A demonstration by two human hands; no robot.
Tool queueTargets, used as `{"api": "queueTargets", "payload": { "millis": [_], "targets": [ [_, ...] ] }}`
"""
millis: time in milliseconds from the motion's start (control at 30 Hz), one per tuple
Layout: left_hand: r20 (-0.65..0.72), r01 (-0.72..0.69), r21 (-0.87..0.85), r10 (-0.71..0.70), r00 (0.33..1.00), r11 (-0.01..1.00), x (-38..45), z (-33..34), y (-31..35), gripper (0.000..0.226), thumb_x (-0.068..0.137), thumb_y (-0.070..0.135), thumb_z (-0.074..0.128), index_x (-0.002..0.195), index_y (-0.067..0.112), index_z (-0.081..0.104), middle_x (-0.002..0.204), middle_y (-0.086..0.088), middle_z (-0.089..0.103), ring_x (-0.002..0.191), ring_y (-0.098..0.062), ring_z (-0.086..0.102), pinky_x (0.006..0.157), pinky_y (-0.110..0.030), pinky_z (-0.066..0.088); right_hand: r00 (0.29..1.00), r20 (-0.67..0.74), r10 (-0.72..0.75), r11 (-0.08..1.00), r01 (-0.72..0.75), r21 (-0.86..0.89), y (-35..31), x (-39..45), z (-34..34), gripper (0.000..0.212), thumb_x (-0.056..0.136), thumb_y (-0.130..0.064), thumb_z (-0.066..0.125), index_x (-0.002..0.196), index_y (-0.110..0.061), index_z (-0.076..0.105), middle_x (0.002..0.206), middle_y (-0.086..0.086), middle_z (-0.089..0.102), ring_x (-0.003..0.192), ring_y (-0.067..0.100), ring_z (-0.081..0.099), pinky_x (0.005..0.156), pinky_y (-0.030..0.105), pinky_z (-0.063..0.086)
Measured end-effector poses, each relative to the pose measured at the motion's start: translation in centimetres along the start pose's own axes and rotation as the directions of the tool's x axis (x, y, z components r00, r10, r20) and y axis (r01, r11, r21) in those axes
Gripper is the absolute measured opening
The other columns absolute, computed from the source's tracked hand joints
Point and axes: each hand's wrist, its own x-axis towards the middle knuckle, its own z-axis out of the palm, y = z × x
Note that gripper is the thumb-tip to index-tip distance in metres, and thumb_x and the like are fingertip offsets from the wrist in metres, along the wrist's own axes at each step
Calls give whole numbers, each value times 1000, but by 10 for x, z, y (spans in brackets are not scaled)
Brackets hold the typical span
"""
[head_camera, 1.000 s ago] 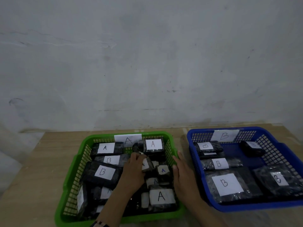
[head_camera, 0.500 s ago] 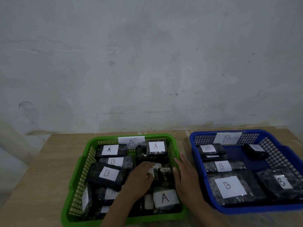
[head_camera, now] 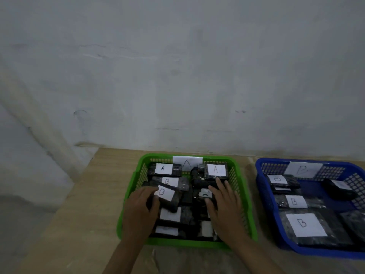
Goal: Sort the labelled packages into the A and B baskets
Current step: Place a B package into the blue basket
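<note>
Left hand point(head_camera: 141, 206) w/ fingers curled around the near-left end of a tilted B-labelled package point(head_camera: 166, 194) in the green A basket point(head_camera: 129, 196); grip looks closed on it. Right hand point(head_camera: 225, 206) flat, fingers spread, resting on packages incl. a small A-labelled package point(head_camera: 205, 193) at its 10 o'clock. 2 baskets on the counter point(head_camera: 79, 214); blue B basket point(head_camera: 262, 196) at 3 o'clock holds 4 readable B labels.

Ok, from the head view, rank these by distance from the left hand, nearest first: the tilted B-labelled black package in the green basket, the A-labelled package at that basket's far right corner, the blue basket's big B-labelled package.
1. Tilted B-labelled black package, touching the left hand.
2. A-labelled package, far right corner of the green basket.
3. Big B-labelled package, front of the blue basket.
</note>
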Motion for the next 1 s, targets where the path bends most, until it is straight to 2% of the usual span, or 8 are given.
{"api": "queueTargets", "payload": {
  "millis": [267,433,567,667,800,867,933,1000],
  "targets": [
    [111,122,243,-153,982,962,-24,-13,-40,31,70,32,49,87,14,67,78,-9,70,68,-34,65,54,-37,53,962,243,-124,992,128,0,-45,0,27,111,55,-83,-18,136,-27,34,151,-9,23,142,10,0,114,33,-1],
    [168,57,396,-134,977,916,-30,-16,-40,32,61,41,58,87,26,68,75,4,71,72,-22,69,54,-35,53,947,315,-64,995,87,-58,-61,7,43,46,97,-41,24,140,-25,24,154,-5,14,143,17,-2,115,40,2],
    [183,48,394,-129,975,918,-29,-13,-46,44,56,36,82,96,24,68,86,5,73,83,-25,68,63,-40,53,944,330,-6,999,24,-48,-68,16,48,48,98,-39,24,143,-25,14,156,-2,7,143,22,-5,115,44,0],
    [202,94,314,-164,966,945,-28,-11,-44,48,64,30,79,109,23,64,105,4,69,104,-29,60,81,-45,47,947,319,-27,999,41,-35,-72,22,49,54,95,-40,34,143,-24,13,153,-1,14,142,20,2,115,44,0],
    [173,5,376,-76,982,927,-28,-9,-48,46,53,42,77,95,27,67,88,8,71,97,-19,50,65,-39,53,958,276,-72,997,65,36,-75,27,41,59,86,-34,56,136,-20,28,135,3,34,128,23,30,106,35,21],
    [133,-23,401,-33,991,916,-25,-8,-52,54,45,42,84,94,27,65,86,8,71,95,-17,41,63,-40,54,962,250,-107,977,56,204,-78,27,33,40,87,-23,57,123,-15,44,116,4,40,108,19,44,86,15,35],
    [148,-7,387,-55,988,922,-24,-8,-45,63,50,34,87,105,28,58,97,4,70,103,-18,40,72,-44,52,974,185,-133,948,70,311,-78,23,24,22,90,-15,53,111,-11,51,104,1,40,92,12,45,71,5,35],
    [116,64,279,-99,988,958,-19,-10,-28,53,78,33,67,127,29,44,125,2,58,122,-20,36,94,-44,39,985,118,-129,925,77,371,-74,19,15,19,92,-12,49,110,-11,54,101,-1,44,91,11,45,71,5,35]
  ]
}}
